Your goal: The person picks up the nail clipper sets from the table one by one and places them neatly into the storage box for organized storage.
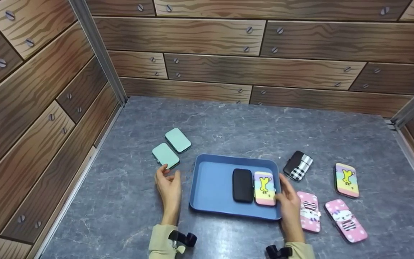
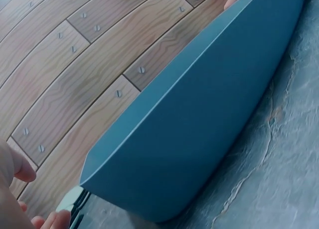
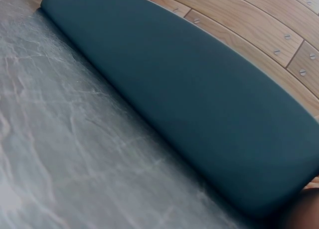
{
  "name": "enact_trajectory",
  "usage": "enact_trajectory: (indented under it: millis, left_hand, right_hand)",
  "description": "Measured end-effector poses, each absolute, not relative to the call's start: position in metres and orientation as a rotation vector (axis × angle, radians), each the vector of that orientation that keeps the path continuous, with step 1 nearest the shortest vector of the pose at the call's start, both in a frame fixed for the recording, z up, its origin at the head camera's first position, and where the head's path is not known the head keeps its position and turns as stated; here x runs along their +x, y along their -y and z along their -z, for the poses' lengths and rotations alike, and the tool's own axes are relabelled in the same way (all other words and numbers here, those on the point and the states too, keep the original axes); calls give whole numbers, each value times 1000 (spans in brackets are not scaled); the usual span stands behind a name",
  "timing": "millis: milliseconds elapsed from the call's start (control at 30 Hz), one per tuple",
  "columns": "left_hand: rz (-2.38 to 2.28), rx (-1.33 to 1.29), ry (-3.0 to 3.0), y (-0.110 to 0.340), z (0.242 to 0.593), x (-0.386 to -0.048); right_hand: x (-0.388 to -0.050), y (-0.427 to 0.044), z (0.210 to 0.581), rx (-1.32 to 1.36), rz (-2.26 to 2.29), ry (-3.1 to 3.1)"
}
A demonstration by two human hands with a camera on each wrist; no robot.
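My left hand is beside the nearer mint-green case, its fingertips by the case's lower edge; whether they touch is unclear. Thumb and fingers stand apart there, with nothing held. A second mint-green case lies just behind. My right hand holds the right wall of a shallow blue tray, thumb over the rim and fingers outside. Inside that tray, a black case lies beside a pastel case with a yellow animal. The left wrist view has the tray's front wall large across it.
Right of the tray lie a black case with a checked part, another pastel case, and two pink cases, one partly behind my right hand and one farther right. Wood-patterned walls enclose the grey tabletop.
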State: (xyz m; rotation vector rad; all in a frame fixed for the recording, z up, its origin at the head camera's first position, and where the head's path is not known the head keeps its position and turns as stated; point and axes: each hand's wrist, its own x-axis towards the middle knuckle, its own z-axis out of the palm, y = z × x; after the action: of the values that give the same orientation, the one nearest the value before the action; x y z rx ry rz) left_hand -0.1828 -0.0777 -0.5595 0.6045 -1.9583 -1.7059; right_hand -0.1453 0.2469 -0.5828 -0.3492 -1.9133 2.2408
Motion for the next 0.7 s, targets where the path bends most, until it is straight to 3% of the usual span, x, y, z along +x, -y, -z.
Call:
enact_trajectory:
  millis: [700]
  left_hand:
    - [1700,733,1923,90,567,-182]
  right_hand:
    - [-145,-246,582,-338,-2254,1899]
